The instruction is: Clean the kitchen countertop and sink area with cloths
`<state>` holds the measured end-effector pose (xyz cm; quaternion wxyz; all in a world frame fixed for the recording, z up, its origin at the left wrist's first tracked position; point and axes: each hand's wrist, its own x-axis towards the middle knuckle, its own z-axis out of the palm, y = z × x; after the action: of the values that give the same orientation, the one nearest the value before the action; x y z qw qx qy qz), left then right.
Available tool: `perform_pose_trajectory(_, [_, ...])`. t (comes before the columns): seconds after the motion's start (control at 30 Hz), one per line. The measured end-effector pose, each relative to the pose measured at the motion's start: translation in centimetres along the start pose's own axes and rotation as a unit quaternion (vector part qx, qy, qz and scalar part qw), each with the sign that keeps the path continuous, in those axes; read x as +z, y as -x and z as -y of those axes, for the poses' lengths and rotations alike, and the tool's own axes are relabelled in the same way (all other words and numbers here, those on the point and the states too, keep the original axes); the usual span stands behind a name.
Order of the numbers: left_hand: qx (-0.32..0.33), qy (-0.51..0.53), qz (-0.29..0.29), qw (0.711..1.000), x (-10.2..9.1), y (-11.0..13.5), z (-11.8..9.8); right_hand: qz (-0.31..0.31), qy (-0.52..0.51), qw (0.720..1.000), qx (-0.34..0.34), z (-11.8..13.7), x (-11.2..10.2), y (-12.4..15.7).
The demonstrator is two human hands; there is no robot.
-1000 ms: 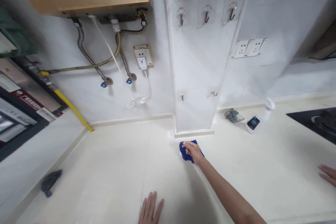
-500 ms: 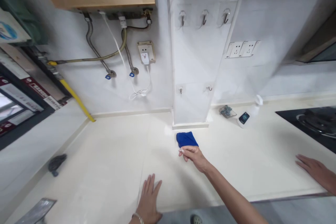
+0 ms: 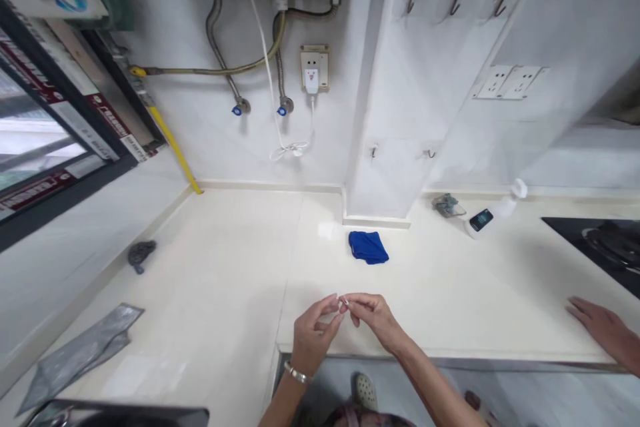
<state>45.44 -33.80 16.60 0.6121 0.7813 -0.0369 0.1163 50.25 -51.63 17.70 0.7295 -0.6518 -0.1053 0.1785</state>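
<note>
I bring my left hand [image 3: 315, 337] and right hand [image 3: 375, 315] together, fingertips pinched on something too small to tell; the blue cloth [image 3: 369, 247] lies apart.

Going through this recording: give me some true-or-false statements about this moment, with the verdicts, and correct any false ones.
1. The blue cloth lies on the worktop, touching neither of the person's hands. True.
2. The left hand and right hand are far apart. False: their fingers meet around something small, too small to identify.
3. A metal bracelet circles the left wrist. True.
4. The gas hob is at the left of the view. False: it is at the right, and a window is at the left.
5. A co-worker's hand is on the worktop at the right. True.
</note>
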Motion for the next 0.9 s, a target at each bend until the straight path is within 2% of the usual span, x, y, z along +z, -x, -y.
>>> perform_pose_trajectory(0.17, [0.069, -0.05, -0.006, 0.996, -0.2, 1.5, 0.5, 0.013, -0.008, 1.0, 0.01, -0.8, 1.3, 1.3])
perform_pose_trajectory(0.37, [0.141, -0.106, 0.014, 0.984, -0.1, 2.4, 1.3, -0.006, -0.024, 0.999, 0.025, -1.4, 1.6, 3.2])
perform_pose_trajectory(0.5, [0.183, -0.131, 0.051, 0.973, 0.3, 2.5, 1.4, -0.03, -0.051, 0.998, 0.033, -1.9, 1.3, 4.5])
perform_pose_trajectory(0.6, [0.219, -0.133, 0.107, 0.961, 1.0, 2.5, 1.3, -0.072, -0.087, 0.993, 0.046, -2.5, 0.7, 5.8])
perform_pose_trajectory(0.7, [0.244, -0.138, 0.154, 0.948, 1.6, 2.7, 1.6, -0.137, -0.104, 0.983, 0.07, -3.7, -1.1, 7.8])
perform_pose_trajectory(0.8, [0.247, -0.156, 0.18, 0.939, 1.4, 2.9, 2.9, -0.211, -0.089, 0.967, 0.114, -5.7, -4.5, 11.6])
perform_pose_trajectory(0.87, [0.241, -0.154, 0.197, 0.938, 0.9, 2.8, 4.5, -0.278, -0.013, 0.945, 0.173, -7.7, -7.2, 15.3])
perform_pose_trajectory(0.9, [0.237, -0.151, 0.207, 0.937, 0.7, 2.8, 5.3, -0.315, 0.036, 0.925, 0.209, -8.6, -8.5, 17.4])
